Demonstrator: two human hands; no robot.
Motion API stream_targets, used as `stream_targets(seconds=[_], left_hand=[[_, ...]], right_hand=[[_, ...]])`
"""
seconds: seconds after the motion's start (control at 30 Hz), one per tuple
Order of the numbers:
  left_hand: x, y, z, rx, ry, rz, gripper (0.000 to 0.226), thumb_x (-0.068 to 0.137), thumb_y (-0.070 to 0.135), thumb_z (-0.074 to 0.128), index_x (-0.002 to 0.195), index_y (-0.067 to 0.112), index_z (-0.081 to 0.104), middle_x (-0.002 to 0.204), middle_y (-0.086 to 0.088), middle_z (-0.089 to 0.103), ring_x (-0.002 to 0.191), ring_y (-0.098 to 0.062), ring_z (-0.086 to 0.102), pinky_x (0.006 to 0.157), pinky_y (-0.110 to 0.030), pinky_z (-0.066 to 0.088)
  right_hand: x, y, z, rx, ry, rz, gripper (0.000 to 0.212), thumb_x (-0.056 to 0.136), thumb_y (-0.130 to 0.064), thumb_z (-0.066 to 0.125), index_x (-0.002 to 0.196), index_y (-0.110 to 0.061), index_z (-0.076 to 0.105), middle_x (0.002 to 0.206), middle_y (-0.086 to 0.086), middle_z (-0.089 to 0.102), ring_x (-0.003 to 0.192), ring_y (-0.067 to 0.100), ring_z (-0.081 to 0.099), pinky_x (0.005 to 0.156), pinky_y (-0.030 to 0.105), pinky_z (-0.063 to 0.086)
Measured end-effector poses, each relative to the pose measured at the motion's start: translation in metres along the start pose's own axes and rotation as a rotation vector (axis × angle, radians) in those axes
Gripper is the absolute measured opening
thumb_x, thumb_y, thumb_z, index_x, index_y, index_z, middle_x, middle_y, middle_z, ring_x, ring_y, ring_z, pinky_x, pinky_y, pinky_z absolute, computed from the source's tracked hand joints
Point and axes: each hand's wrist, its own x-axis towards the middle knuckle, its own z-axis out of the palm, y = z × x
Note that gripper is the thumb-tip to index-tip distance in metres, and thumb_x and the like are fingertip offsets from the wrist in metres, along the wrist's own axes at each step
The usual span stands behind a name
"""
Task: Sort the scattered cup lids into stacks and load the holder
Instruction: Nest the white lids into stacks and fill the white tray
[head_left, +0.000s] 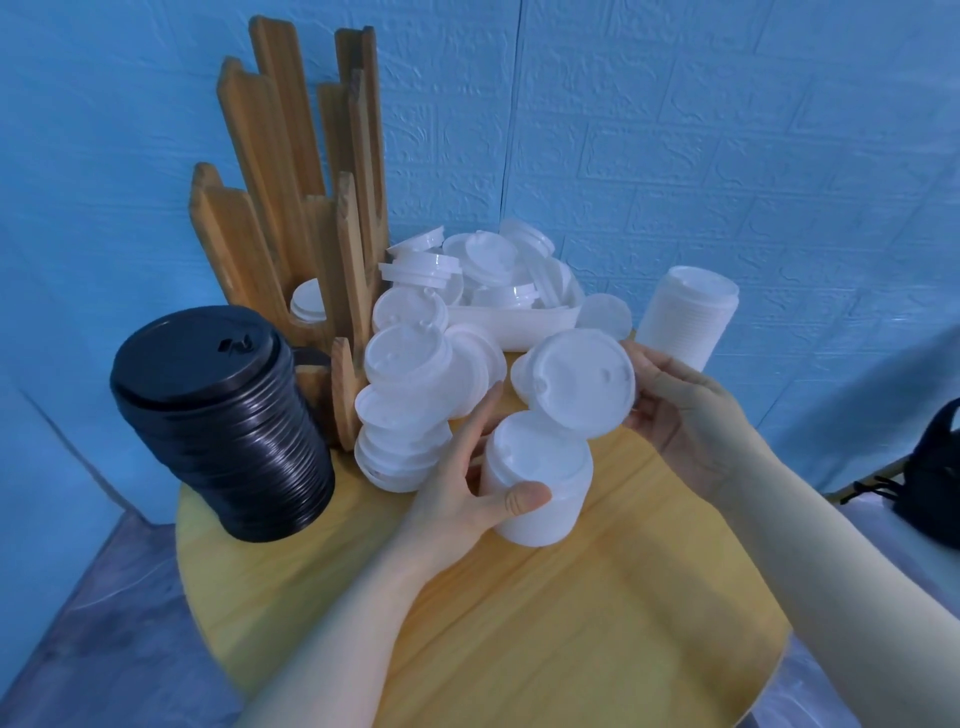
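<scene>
Behind the holder's (291, 208) slats, one white lid (307, 301), half hidden.

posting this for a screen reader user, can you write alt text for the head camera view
A person's left hand grips a short stack of white lids on a round wooden table while the right hand holds one white lid above it. Around them: loose white lids, a tall black lid stack, a wooden holder.

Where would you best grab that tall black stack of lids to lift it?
Probably low on the ribbed sides of the black lid stack, one hand on each side. It stands tall and leans a little, so gripping only the top lid would likely lift off a few. Come from the front; the wooden holder stands close behind.
</scene>
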Motion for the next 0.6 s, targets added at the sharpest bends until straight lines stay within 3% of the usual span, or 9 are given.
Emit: stream_targets(seconds=[0.1, 0.23, 0.33, 0.4, 0.53, 0.6], left_hand=[[-0.001, 0.004, 0.0, 0.024, -0.011, 0.029, 0.094, 0.076, 0.031, 0.084, 0.138, 0.063, 0.022, 0.131, 0.039, 0.05, 0.121, 0.018, 0.047, 0.094, -0.002, 0.038], [-0.003, 0.007, 0.002, 0.036, -0.017, 0.063, 0.085, 0.076, 0.03, 0.076, 0.139, 0.057, 0.025, 0.147, 0.034, 0.035, 0.133, 0.018, 0.034, 0.103, -0.003, 0.032], [-0.001, 0.002, 0.0, 0.061, -0.008, 0.076, 0.078, 0.078, 0.032, 0.078, 0.137, 0.057, 0.034, 0.148, 0.027, 0.04, 0.136, 0.012, 0.035, 0.111, -0.012, 0.032], [0.0, -0.001, -0.001, 0.068, 0.007, 0.08, 0.074, 0.078, 0.031, 0.081, 0.134, 0.059, 0.041, 0.145, 0.024, 0.045, 0.134, 0.009, 0.039, 0.111, -0.016, 0.035], [0.0, -0.001, 0.0, 0.07, 0.019, 0.074, 0.071, 0.074, 0.037, 0.082, 0.126, 0.07, 0.046, 0.142, 0.026, 0.048, 0.132, 0.008, 0.043, 0.106, -0.013, 0.038], [0.001, -0.002, 0.0, 0.07, 0.021, 0.069, 0.071, 0.071, 0.045, 0.082, 0.128, 0.068, 0.046, 0.143, 0.026, 0.048, 0.133, 0.005, 0.043, 0.109, -0.02, 0.039]], right_hand=[[-0.004, 0.006, 0.002, 0.015, -0.014, 0.09, 0.029, 0.074, -0.02, 0.063, 0.101, -0.013, 0.068, 0.082, 0.001, 0.069, 0.068, 0.013, 0.061, 0.059, 0.023, 0.053], [-0.011, 0.014, 0.002, -0.105, 0.007, 0.107, 0.029, 0.073, -0.023, 0.067, 0.099, -0.011, 0.069, 0.08, 0.004, 0.065, 0.068, 0.016, 0.053, 0.059, 0.027, 0.043], [-0.016, 0.018, 0.003, -0.265, 0.04, 0.057, 0.011, 0.087, -0.02, 0.066, 0.094, -0.014, 0.071, 0.077, 0.002, 0.064, 0.067, 0.015, 0.05, 0.057, 0.028, 0.037], [-0.02, 0.019, 0.003, -0.422, 0.059, 0.009, 0.016, 0.096, -0.023, 0.058, 0.095, -0.016, 0.071, 0.076, -0.002, 0.066, 0.067, 0.014, 0.051, 0.056, 0.027, 0.036], [-0.029, 0.016, 0.006, -0.622, 0.011, -0.059, 0.027, 0.095, -0.045, 0.055, 0.104, -0.026, 0.07, 0.097, -0.007, 0.072, 0.086, 0.01, 0.061, 0.072, 0.027, 0.044], [-0.033, 0.014, 0.006, -0.687, -0.079, -0.1, 0.037, 0.086, -0.057, 0.062, 0.112, -0.031, 0.066, 0.108, -0.013, 0.068, 0.099, 0.004, 0.06, 0.082, 0.025, 0.044]])
